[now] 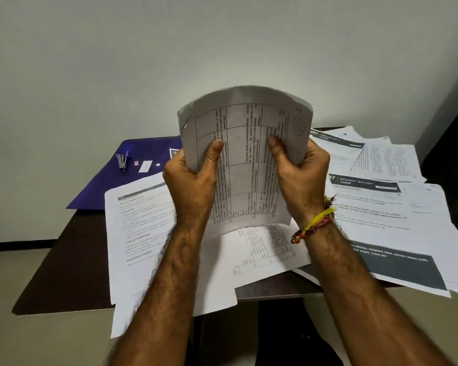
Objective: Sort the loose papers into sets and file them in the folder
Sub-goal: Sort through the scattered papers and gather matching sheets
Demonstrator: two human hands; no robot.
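Note:
Both hands hold a set of table-printed sheets (pixel 245 154) upright above the table, bowed toward me. My left hand (pixel 193 178) grips the set's left edge, thumb on the front. My right hand (pixel 299 170) grips its right edge, thumb pressing the printed face. Loose papers (pixel 375 207) lie spread over the table's right side, and more printed pages (pixel 138 228) lie at the left under my forearm. A blue folder (pixel 101 186) lies flat at the far left.
A stapler (pixel 122 161) and a small white card (pixel 145 166) rest on the folder. The dark brown table (pixel 61 273) ends near me, and some pages overhang its front edge. A plain wall stands behind.

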